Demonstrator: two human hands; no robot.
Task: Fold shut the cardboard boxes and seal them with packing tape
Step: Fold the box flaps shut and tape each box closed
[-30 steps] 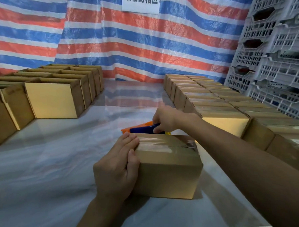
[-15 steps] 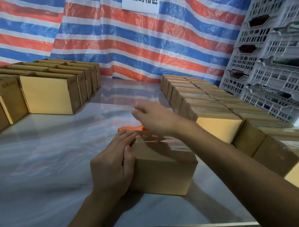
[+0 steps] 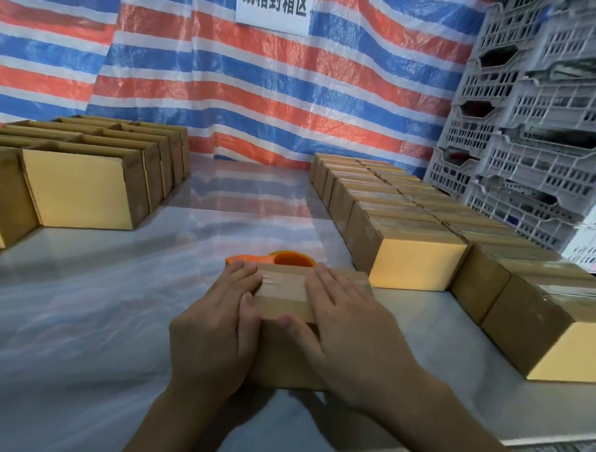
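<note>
A small cardboard box (image 3: pixel 283 302) stands shut in front of me on the table, with a strip of clear tape along its top seam. My left hand (image 3: pixel 220 328) lies flat on the box's left end, fingers over the top. My right hand (image 3: pixel 346 334) lies flat on the right part of the top, thumb down the near face. An orange tape dispenser (image 3: pixel 281 260) rests on the table just behind the box, mostly hidden by it. Neither hand holds it.
Rows of cardboard boxes (image 3: pixel 87 179) stand at the left, and rows of taped boxes (image 3: pixel 425 245) line the right side. Grey plastic crates (image 3: pixel 533 133) are stacked at the far right. A striped tarp (image 3: pixel 261 87) hangs behind. The table's metal edge (image 3: pixel 536 441) runs near me.
My right hand let go of the tape dispenser behind the box, swung back and came down flat on the box top. My left hand stayed on the box's left end.
</note>
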